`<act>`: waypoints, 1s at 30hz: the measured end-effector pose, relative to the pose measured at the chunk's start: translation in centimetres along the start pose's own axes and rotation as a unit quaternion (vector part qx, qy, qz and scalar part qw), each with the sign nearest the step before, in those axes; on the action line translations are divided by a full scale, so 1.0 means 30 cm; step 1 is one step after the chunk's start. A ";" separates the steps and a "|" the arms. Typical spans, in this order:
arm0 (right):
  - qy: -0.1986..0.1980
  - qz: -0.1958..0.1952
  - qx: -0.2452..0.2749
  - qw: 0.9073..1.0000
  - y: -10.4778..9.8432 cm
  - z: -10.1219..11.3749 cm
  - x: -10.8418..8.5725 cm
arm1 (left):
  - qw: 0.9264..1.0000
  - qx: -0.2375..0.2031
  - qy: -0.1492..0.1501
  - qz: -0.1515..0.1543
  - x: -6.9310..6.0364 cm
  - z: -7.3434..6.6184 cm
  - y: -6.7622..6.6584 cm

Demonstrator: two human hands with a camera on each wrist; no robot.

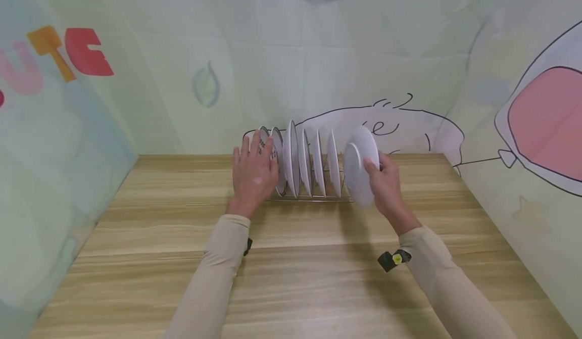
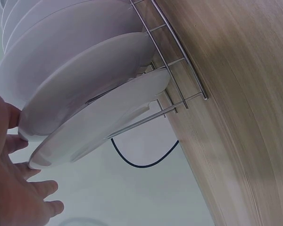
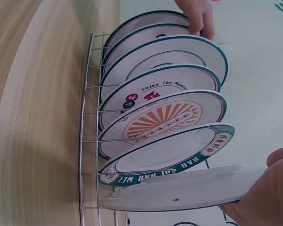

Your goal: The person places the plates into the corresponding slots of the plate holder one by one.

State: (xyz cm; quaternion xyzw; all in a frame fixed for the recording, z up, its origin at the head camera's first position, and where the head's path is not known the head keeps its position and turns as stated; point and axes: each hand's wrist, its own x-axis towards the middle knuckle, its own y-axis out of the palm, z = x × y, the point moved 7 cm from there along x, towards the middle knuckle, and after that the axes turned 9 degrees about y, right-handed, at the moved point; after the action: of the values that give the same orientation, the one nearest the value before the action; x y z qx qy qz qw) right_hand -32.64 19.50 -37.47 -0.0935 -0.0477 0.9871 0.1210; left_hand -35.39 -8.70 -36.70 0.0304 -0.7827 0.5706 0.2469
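My right hand [image 1: 386, 185] pinches a white plate [image 1: 356, 177] by its right rim, thumb on the near face, at the right end of a wire dish rack [image 3: 82, 141]. This plate leans away from the others; in the right wrist view its lower edge lies by the rack's wires, and I cannot tell if it rests in a slot. Several plates with dark rims and printed faces stand in a row in the rack. At the left end, my left hand [image 1: 254, 175] has its fingers extended against the upper rims of the outermost plates [image 2: 99, 115].
The rack stands on a wood-grain table [image 1: 295, 278], near its back edge. Behind it hangs a pale printed cloth wall [image 1: 273, 76], with more cloth on both sides. A small black device [image 1: 394, 259] sits at the right wrist.
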 end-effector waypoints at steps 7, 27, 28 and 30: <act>-0.020 -0.016 -0.003 1.000 0.022 -0.015 0.051 | 1.000 -0.001 -0.002 0.001 -0.003 -0.004 -0.001; -0.080 -0.036 -0.077 0.993 0.103 -0.029 0.082 | 1.000 0.011 -0.005 0.003 -0.004 -0.001 -0.004; -0.086 -0.037 -0.080 0.992 0.108 -0.029 0.078 | 1.000 0.010 -0.004 0.005 -0.004 -0.001 -0.003; -0.097 -0.039 -0.080 0.991 0.115 -0.027 0.071 | 1.000 0.009 -0.003 0.007 -0.003 -0.002 -0.002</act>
State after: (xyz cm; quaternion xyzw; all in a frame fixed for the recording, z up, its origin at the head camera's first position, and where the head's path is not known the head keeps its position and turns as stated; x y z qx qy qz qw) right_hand -35.30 16.76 -39.03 -0.0050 -0.1420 0.9790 0.1460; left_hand -35.26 -8.69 -36.67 0.0292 -0.7784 0.5792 0.2403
